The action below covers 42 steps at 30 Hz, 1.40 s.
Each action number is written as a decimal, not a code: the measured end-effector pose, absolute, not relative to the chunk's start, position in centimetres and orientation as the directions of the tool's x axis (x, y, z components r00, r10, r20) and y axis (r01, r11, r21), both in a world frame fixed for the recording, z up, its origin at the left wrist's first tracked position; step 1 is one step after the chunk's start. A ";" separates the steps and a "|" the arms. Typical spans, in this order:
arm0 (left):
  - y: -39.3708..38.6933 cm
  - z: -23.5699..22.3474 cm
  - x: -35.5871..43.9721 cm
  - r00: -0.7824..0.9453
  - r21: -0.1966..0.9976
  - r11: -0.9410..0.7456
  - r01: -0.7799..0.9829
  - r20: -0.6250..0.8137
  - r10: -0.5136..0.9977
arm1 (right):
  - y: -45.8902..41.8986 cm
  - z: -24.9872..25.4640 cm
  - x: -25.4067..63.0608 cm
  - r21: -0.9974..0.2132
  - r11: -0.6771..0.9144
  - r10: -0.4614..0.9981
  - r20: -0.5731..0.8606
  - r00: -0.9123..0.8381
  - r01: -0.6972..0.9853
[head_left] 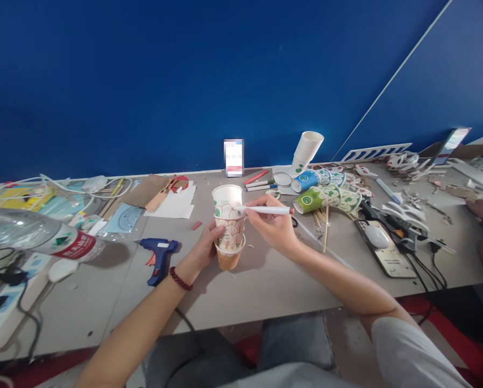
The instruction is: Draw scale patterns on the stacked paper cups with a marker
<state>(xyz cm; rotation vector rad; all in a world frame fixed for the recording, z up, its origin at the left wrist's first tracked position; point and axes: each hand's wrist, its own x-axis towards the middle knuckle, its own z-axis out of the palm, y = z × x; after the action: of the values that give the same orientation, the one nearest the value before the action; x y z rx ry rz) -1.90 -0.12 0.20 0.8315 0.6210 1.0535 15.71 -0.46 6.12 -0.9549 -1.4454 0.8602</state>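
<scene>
My left hand (pixel 206 243) is wrapped round the side of several joined paper cups (pixel 230 231), held roughly upright over the table. The upper two are white with scale patterns, in orange-brown on the lower one; the bottom part is brown. A white marker with a red end (pixel 271 209) lies in the closed fingers of my right hand (pixel 270 226). Its tip touches or nearly touches the top cup's side; exact contact is too small to tell. Left of the cups a blue glue gun (pixel 159 257) rests on the table.
Patterned cup pieces joined to cans (pixel 309 200) lie to the right, before a leaning stack of paper cups (pixel 308 150). A phone (pixel 233 157) leans on the blue wall. A water bottle (pixel 43 234) and power strip (pixel 19 302) stand left. Another person's hand (pixel 482 209) is far right.
</scene>
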 end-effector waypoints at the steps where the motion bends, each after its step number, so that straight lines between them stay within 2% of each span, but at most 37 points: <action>1: -0.1 0.2 -1.9 0.378 0.834 0.252 -0.492 -0.056 0.924 | -0.4 6.1 15.7 -0.913 0.399 0.917 0.398 -0.024 0.085; 42: 0.0 0.1 -2.1 0.405 0.831 0.268 -0.487 -0.057 0.913 | 0.0 5.4 15.8 -0.914 0.405 0.914 0.405 0.026 -0.027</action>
<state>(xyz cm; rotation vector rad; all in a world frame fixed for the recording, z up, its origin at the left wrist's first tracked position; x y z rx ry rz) -2.10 -0.04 0.06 0.8363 0.6100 1.0268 15.83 0.02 5.42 -0.8847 -1.3406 0.8987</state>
